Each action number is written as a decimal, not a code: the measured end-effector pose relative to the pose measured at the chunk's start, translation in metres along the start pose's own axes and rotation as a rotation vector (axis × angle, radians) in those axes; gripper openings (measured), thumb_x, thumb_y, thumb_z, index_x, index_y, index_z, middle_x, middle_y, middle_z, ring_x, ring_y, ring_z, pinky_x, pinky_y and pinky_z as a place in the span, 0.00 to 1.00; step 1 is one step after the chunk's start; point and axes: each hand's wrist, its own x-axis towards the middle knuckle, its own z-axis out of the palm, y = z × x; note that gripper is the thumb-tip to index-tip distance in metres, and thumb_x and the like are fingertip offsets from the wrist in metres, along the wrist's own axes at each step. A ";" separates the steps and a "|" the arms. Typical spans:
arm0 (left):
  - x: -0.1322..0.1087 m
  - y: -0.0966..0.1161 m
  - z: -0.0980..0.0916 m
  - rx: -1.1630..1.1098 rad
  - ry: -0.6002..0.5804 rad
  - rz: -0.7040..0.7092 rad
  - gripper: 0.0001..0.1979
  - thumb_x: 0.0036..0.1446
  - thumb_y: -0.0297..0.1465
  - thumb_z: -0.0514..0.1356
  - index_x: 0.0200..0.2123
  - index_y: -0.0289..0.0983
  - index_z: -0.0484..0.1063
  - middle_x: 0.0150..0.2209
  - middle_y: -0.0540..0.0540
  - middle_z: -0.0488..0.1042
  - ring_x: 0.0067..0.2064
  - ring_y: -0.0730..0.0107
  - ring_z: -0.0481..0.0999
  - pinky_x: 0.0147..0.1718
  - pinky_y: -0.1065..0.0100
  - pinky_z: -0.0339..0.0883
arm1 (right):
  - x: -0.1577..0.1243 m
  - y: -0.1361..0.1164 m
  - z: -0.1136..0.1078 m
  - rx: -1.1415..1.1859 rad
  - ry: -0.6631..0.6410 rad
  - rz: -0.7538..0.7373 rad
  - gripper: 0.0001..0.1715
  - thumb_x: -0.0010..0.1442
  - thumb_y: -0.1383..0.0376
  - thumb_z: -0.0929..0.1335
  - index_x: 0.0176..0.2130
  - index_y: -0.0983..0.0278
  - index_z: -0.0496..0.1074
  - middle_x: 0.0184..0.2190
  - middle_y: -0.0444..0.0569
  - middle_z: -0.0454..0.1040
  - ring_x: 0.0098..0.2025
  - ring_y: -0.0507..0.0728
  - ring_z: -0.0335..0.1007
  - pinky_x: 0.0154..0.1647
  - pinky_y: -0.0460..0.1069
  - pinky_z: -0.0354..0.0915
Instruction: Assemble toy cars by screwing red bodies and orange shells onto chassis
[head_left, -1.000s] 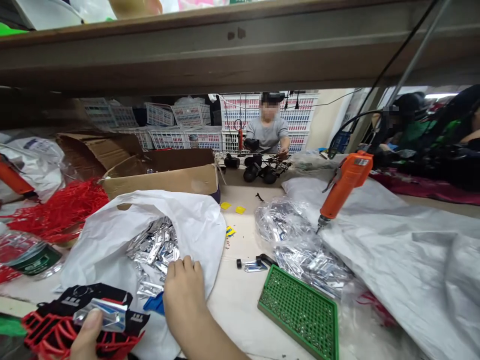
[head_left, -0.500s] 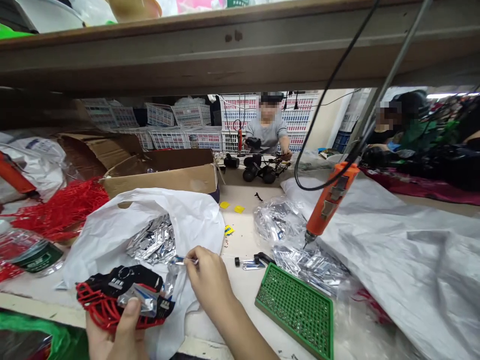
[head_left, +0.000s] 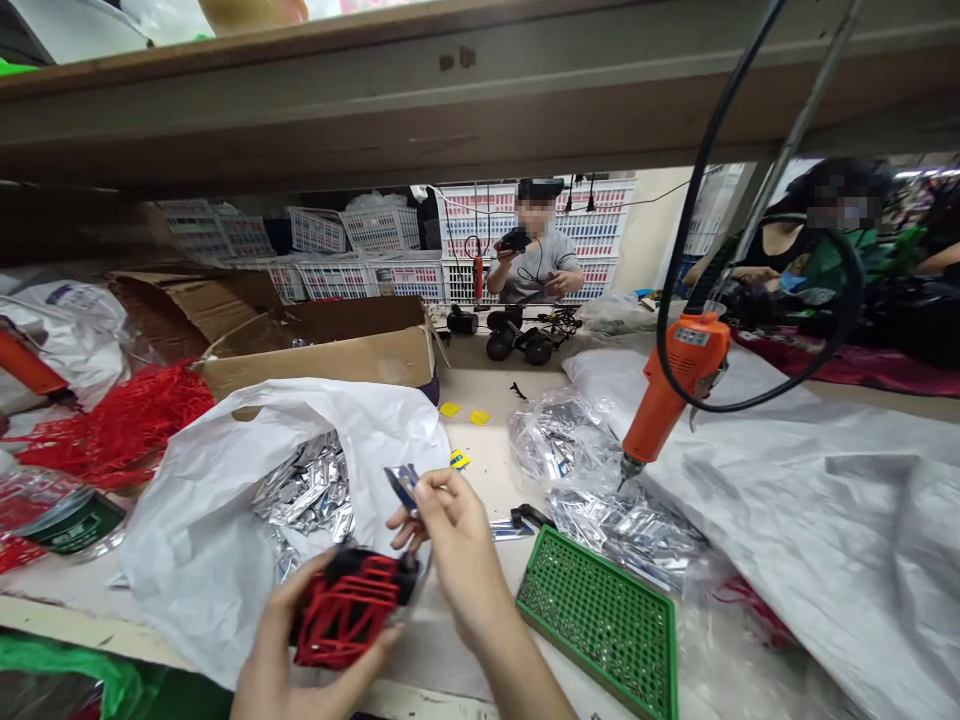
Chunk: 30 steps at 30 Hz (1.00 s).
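**Slip risk at the pinch**

Your right hand (head_left: 461,550) pinches a small foil sachet (head_left: 401,487) at the fingertips, its end sticking out, just above the red-and-black cord bundle (head_left: 346,610) clamped in your left hand (head_left: 289,660). A weak pinch could drop it among the loose foil sachets (head_left: 304,490) in the white plastic bag (head_left: 187,560), making it hard to find.

I log three changes. My view shows the left hand (head_left: 315,640) now gripping the red-and-black cord piece (head_left: 349,605) bunched up, and the right hand (head_left: 459,550) pinching a small foil piece (head_left: 401,488) higher. The orange electric screwdriver (head_left: 671,385) has swung rightward. The person opposite (head_left: 536,265) now raises a black device (head_left: 516,240).
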 end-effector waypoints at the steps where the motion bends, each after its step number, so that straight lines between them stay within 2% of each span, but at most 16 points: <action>1: -0.003 0.003 0.004 0.021 -0.076 0.051 0.30 0.32 0.41 0.80 0.43 0.45 0.80 0.43 0.45 0.82 0.45 0.51 0.80 0.50 0.61 0.71 | -0.005 -0.006 -0.010 0.017 -0.022 0.010 0.17 0.72 0.52 0.60 0.40 0.61 0.66 0.31 0.49 0.79 0.32 0.56 0.77 0.35 0.50 0.72; 4: -0.009 0.002 0.015 0.079 -0.270 0.191 0.22 0.38 0.37 0.77 0.41 0.48 0.84 0.42 0.44 0.84 0.46 0.47 0.81 0.51 0.60 0.70 | -0.029 -0.021 -0.040 -0.041 -0.162 0.026 0.16 0.69 0.52 0.66 0.37 0.61 0.70 0.47 0.52 0.80 0.49 0.58 0.77 0.53 0.53 0.70; 6: -0.009 -0.006 0.018 0.183 -0.406 0.368 0.23 0.41 0.32 0.75 0.45 0.49 0.83 0.44 0.45 0.85 0.45 0.48 0.83 0.47 0.60 0.74 | -0.047 -0.025 -0.057 -0.132 -0.223 0.019 0.12 0.71 0.54 0.65 0.39 0.59 0.70 0.51 0.50 0.79 0.53 0.58 0.76 0.56 0.52 0.68; 8: -0.009 -0.016 0.020 0.332 -0.512 0.590 0.26 0.43 0.30 0.74 0.49 0.49 0.81 0.49 0.45 0.84 0.47 0.47 0.83 0.46 0.57 0.76 | -0.062 -0.022 -0.070 -0.193 -0.214 -0.038 0.10 0.73 0.56 0.63 0.42 0.58 0.69 0.51 0.50 0.79 0.53 0.57 0.76 0.56 0.51 0.69; 10: -0.015 -0.022 0.026 0.417 -0.474 0.697 0.32 0.45 0.32 0.74 0.56 0.49 0.76 0.57 0.42 0.80 0.54 0.43 0.81 0.50 0.51 0.76 | -0.073 -0.016 -0.077 -0.220 -0.124 -0.140 0.10 0.73 0.58 0.63 0.42 0.58 0.70 0.51 0.51 0.80 0.55 0.58 0.76 0.58 0.51 0.69; 12: -0.028 -0.021 0.038 0.337 -0.300 0.562 0.41 0.50 0.36 0.73 0.67 0.47 0.64 0.65 0.37 0.72 0.63 0.39 0.74 0.57 0.44 0.71 | -0.081 -0.011 -0.080 -0.199 0.048 -0.237 0.10 0.74 0.58 0.63 0.42 0.57 0.71 0.50 0.52 0.81 0.59 0.59 0.74 0.60 0.52 0.69; 13: -0.036 -0.018 0.045 0.209 -0.211 0.390 0.46 0.52 0.37 0.72 0.71 0.46 0.57 0.68 0.35 0.68 0.66 0.40 0.70 0.60 0.43 0.68 | -0.084 -0.010 -0.079 -0.168 0.149 -0.282 0.11 0.74 0.57 0.63 0.41 0.57 0.71 0.49 0.51 0.81 0.61 0.60 0.73 0.61 0.54 0.69; 14: -0.045 -0.014 0.053 0.044 -0.164 0.203 0.49 0.52 0.39 0.73 0.72 0.47 0.54 0.70 0.35 0.65 0.66 0.41 0.69 0.61 0.43 0.67 | -0.087 -0.009 -0.078 -0.127 0.245 -0.328 0.11 0.74 0.57 0.63 0.40 0.56 0.71 0.47 0.51 0.82 0.61 0.61 0.73 0.61 0.56 0.69; 15: -0.053 -0.009 0.060 -0.146 -0.178 0.017 0.51 0.50 0.41 0.74 0.71 0.48 0.54 0.70 0.36 0.64 0.65 0.42 0.71 0.59 0.46 0.70 | -0.089 -0.009 -0.076 -0.084 0.324 -0.366 0.11 0.74 0.57 0.62 0.40 0.56 0.70 0.47 0.50 0.82 0.61 0.61 0.73 0.62 0.58 0.69; 17: -0.067 -0.001 0.070 -0.529 -0.340 -0.349 0.49 0.49 0.44 0.74 0.71 0.49 0.56 0.65 0.35 0.71 0.58 0.43 0.78 0.51 0.50 0.76 | -0.092 -0.009 -0.071 -0.022 0.406 -0.418 0.11 0.74 0.56 0.63 0.39 0.56 0.69 0.46 0.49 0.82 0.60 0.61 0.74 0.62 0.60 0.68; 19: -0.075 0.007 0.076 -0.769 -0.453 -0.541 0.49 0.48 0.51 0.73 0.70 0.49 0.59 0.59 0.34 0.76 0.53 0.42 0.82 0.44 0.51 0.78 | -0.093 -0.008 -0.067 0.006 0.432 -0.427 0.11 0.74 0.56 0.63 0.39 0.56 0.69 0.45 0.48 0.81 0.61 0.61 0.73 0.62 0.59 0.68; 20: -0.076 0.011 0.078 -0.849 -0.464 -0.586 0.50 0.46 0.53 0.73 0.70 0.50 0.59 0.57 0.34 0.78 0.51 0.42 0.82 0.42 0.51 0.78 | -0.094 -0.008 -0.067 0.008 0.432 -0.415 0.11 0.74 0.56 0.63 0.39 0.56 0.69 0.45 0.48 0.81 0.62 0.61 0.72 0.61 0.58 0.68; 22: -0.074 0.020 0.082 -0.935 -0.389 -0.622 0.53 0.42 0.52 0.76 0.69 0.50 0.60 0.54 0.36 0.80 0.50 0.43 0.83 0.45 0.51 0.77 | -0.094 -0.007 -0.068 -0.018 0.400 -0.375 0.12 0.73 0.56 0.64 0.38 0.56 0.69 0.42 0.48 0.79 0.59 0.60 0.73 0.59 0.54 0.69; 25: -0.069 0.036 0.091 -0.934 -0.228 -0.655 0.51 0.39 0.47 0.79 0.65 0.47 0.62 0.49 0.40 0.82 0.50 0.45 0.83 0.51 0.51 0.75 | -0.094 -0.009 -0.075 -0.144 0.297 -0.328 0.14 0.72 0.55 0.65 0.36 0.57 0.70 0.35 0.46 0.73 0.44 0.56 0.75 0.47 0.47 0.69; 26: -0.069 0.040 0.094 -0.907 -0.201 -0.647 0.49 0.39 0.47 0.79 0.63 0.46 0.63 0.47 0.40 0.83 0.50 0.45 0.83 0.51 0.52 0.74 | -0.095 -0.010 -0.078 -0.206 0.276 -0.321 0.15 0.72 0.54 0.65 0.35 0.58 0.70 0.34 0.46 0.71 0.42 0.56 0.74 0.45 0.46 0.68; 30: -0.069 0.045 0.100 -0.846 -0.192 -0.615 0.49 0.39 0.53 0.77 0.61 0.43 0.65 0.42 0.42 0.82 0.50 0.45 0.82 0.48 0.57 0.75 | -0.096 -0.015 -0.086 -0.521 0.292 -0.297 0.17 0.72 0.56 0.65 0.32 0.58 0.70 0.36 0.47 0.70 0.45 0.58 0.71 0.48 0.48 0.66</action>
